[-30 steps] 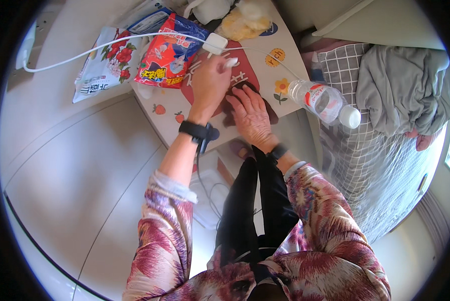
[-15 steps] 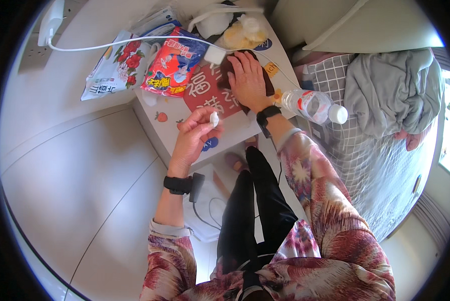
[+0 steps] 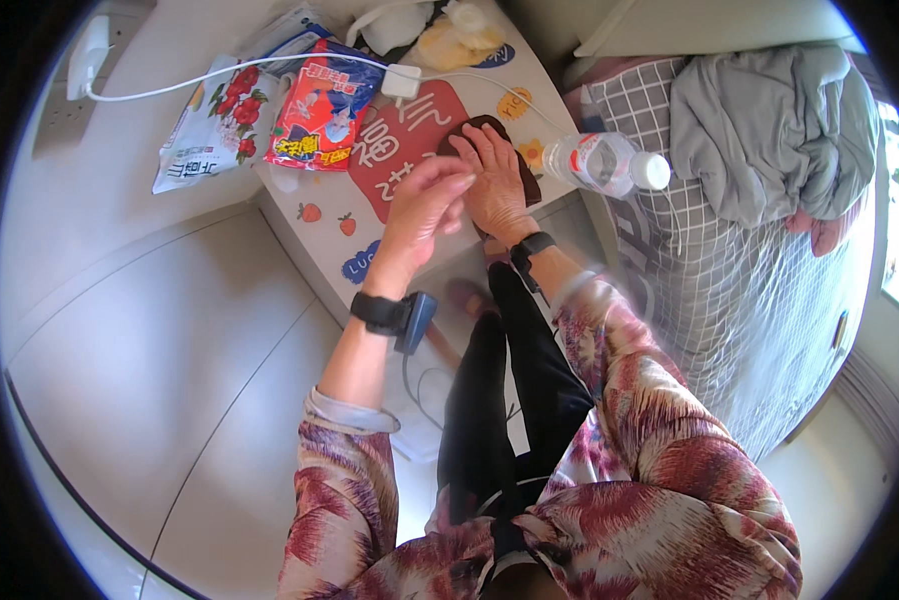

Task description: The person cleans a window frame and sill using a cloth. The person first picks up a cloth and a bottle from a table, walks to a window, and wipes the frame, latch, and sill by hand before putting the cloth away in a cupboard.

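My right hand (image 3: 493, 185) lies flat with its fingers stretched over a dark brown cloth (image 3: 529, 186) near the right edge of a small white table (image 3: 319, 180). Just left of it, my left hand (image 3: 424, 212) hovers over the table's near part, fingers curled in. Whatever those fingers may hold is hidden. Under and beyond the hands is a red printed panel (image 3: 379, 175) on the tabletop. A clear plastic bottle (image 3: 601, 163) with a white cap lies to the right of the right hand.
A red and blue snack packet (image 3: 319, 110) and a white packet with red fruit (image 3: 209, 125) lie at the far left. A white cable (image 3: 169, 91) crosses to a white adapter (image 3: 401, 81). Behind sits a yellowish bag (image 3: 459, 38). To the right is a checked bed (image 3: 709, 290) with grey clothing (image 3: 774, 130).
The right hand and brown cloth have slid nearer along the table, uncovering more of the red panel. The left hand has moved toward the right hand; the small white thing in its fingers no longer shows.
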`<state>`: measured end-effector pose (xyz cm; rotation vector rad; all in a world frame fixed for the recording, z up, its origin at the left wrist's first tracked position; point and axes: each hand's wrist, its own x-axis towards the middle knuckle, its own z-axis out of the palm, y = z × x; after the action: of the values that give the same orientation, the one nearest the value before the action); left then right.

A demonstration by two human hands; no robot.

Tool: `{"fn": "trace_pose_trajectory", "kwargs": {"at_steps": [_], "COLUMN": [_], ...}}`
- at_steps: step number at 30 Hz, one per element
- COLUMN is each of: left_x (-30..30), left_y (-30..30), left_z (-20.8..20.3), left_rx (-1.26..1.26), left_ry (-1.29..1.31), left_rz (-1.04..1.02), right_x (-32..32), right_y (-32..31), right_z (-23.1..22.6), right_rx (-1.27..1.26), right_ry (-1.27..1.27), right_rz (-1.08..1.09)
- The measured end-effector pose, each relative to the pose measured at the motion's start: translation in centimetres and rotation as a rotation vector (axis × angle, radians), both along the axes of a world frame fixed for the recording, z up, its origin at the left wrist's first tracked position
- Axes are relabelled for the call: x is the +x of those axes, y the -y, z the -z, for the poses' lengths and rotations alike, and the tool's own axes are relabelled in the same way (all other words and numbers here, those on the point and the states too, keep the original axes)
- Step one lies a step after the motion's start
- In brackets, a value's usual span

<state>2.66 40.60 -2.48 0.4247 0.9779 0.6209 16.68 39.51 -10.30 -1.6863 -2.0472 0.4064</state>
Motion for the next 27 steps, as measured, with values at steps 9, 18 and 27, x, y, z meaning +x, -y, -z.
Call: {"fn": "trace_pose_trajectory", "kwargs": {"at_steps": [9, 18, 27], "left_x": [9.4, 14.8, 13.2], "left_y": [-1.0, -1.4, -3.7], "left_z": [-2.7, -5.7, -5.0], "left_rx": [1.142, 1.381, 1.432], "left_ry": [-0.753, -0.847, -0.751], "left_rz": [0.337, 0.282, 0.055], "right_x": [0.6, -0.4, 0.3], "right_y": [0.6, 0.6, 1.5], "right_z": [1.2, 0.6, -0.1], "right_rx": [-0.009, 0.011, -0.166], "right_ry": [0.022, 0.049, -0.922], "right_rz": [-0.009, 0.028, 0.197]}}
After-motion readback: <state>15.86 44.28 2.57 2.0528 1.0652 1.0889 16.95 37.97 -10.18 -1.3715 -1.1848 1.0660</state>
